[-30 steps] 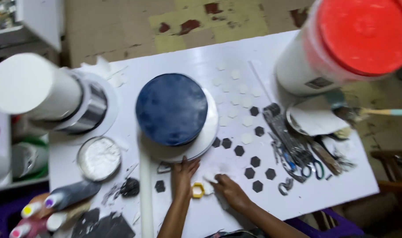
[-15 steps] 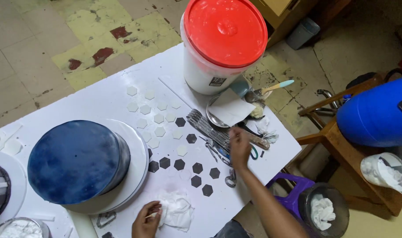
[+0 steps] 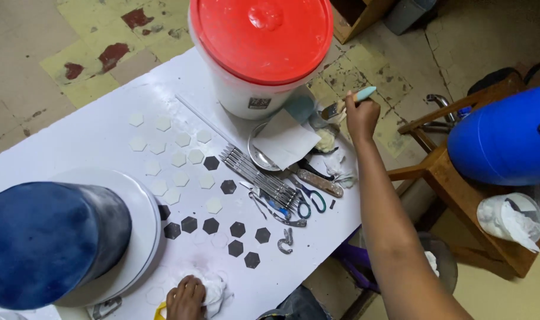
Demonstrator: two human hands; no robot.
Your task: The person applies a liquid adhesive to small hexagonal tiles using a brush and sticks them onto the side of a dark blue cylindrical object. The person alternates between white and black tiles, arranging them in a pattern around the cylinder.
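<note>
My right hand reaches across the white table and is closed on the teal handle of a brush beside a white bucket with a red lid. At the near edge, my left hand presses on a crumpled white cloth. A dark blue round cake stands on a white turntable at the left. White hexagon cut-outs and black hexagon cut-outs lie spread between the cake and the bucket.
A row of metal modelling tools, scissors and a metal bowl under a white sheet lie near the bucket. To the right, off the table, are a wooden chair, a blue barrel and a small tub.
My right hand left the metal tools, reached to the far table edge and took hold of the brush. My left hand stays on the white cloth. The view swung right.
</note>
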